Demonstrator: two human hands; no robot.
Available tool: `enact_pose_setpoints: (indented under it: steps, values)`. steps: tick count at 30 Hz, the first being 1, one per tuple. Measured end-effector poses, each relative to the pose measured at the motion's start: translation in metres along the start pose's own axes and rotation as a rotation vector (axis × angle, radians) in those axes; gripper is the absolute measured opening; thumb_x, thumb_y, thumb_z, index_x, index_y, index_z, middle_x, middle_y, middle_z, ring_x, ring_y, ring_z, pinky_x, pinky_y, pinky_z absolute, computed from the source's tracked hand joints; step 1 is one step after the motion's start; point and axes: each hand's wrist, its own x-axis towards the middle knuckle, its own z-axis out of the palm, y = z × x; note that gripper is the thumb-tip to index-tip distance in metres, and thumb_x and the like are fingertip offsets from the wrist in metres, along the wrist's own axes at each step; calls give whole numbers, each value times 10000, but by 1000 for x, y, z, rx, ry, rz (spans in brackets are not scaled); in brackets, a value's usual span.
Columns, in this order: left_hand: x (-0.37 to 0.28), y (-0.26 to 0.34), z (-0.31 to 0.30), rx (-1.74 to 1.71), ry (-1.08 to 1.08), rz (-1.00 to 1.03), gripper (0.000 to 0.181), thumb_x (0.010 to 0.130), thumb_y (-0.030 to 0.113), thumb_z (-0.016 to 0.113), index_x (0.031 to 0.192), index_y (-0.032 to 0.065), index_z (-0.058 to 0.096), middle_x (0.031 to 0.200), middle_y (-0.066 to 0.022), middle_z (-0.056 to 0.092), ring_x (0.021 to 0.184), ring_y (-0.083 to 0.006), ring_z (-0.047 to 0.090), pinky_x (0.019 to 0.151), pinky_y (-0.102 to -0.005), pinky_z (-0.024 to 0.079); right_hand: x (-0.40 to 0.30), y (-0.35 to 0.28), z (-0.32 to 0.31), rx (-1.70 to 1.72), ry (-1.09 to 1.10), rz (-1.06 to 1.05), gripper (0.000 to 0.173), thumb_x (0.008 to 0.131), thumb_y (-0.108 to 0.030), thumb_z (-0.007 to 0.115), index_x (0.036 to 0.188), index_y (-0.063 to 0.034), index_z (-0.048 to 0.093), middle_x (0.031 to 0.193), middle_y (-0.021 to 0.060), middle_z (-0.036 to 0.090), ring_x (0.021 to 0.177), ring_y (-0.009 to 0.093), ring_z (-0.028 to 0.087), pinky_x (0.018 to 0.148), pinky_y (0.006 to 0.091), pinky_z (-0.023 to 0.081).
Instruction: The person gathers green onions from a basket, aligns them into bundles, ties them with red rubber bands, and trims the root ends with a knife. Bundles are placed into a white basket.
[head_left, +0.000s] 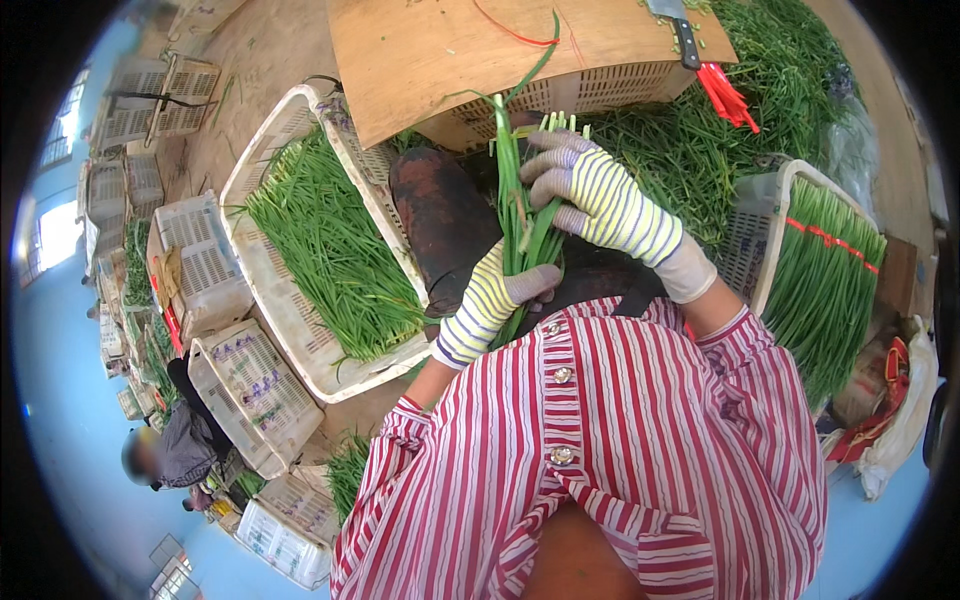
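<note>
My left hand (499, 296), in a striped knit glove with grey fingers, is closed around a bunch of long green stalks (514, 232), like garlic chives, held upright before my lap. My right hand (600, 187), gloved alike, is at the bunch's upper right side with fingers bent; pale cut ends show just above its fingers, and whether it grips any is unclear. Ahead lies a wooden board (450, 60) on a plastic crate (622, 90). On it are a red tie (517, 31) and, at the right edge, a knife with a black handle (685, 43).
A white crate (330, 390) of green stalks stands at my left. At my right another crate (776, 232) holds stalks bound with red tape. Loose greens (675, 165) heap behind it, near red ties (726, 97). Stacked crates and a person (184, 442) are farther left.
</note>
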Motion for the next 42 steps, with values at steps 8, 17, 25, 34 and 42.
enact_pose_setpoints:
  steps: [8, 17, 25, 34, 42]
  values:
    - [1, -3, -7, 28, -102, -84, 448, 763, 48, 708, 1177, 2, 543, 971, -90, 652, 673, -97, 570, 570, -221, 478, -14, 60, -4, 1233, 960, 713, 195, 941, -302, 516, 986, -112, 526, 637, -48, 449, 471, 79, 386, 423, 231, 323]
    - [-3, -3, -1, 247, -66, 1, 435, 743, 29, 729, 1155, 6, 592, 1020, -56, 670, 927, -116, 601, 846, -255, 467, -93, 85, -89, -478, -727, 1382, 803, 746, -543, 632, 1340, -29, 464, 1328, 262, 476, 1298, 364, 401, 1075, 398, 310]
    - [2, -17, 5, 403, -23, 75, 534, 757, 78, 751, 1238, -6, 535, 1121, -62, 649, 976, -88, 574, 891, -257, 446, 17, -10, -71, -438, -86, 219, 625, 689, -438, 720, 1102, 18, 609, 1216, 221, 548, 1154, 378, 493, 959, 439, 408]
    - [-2, -16, -9, 337, -48, 145, 468, 768, 104, 749, 1182, -11, 563, 1021, -80, 655, 866, -122, 606, 790, -265, 492, -27, 55, -77, 1237, 1015, 898, 190, 892, -280, 576, 869, -93, 548, 660, 16, 401, 599, 139, 469, 545, 254, 415]
    - [-3, -8, -7, -63, -80, -21, 401, 819, 59, 666, 1182, -28, 516, 869, -87, 629, 604, -133, 582, 552, -253, 487, -66, 28, -100, -220, 123, 769, 595, 738, -362, 705, 1202, -14, 574, 1267, 210, 532, 1205, 338, 484, 1017, 386, 371]
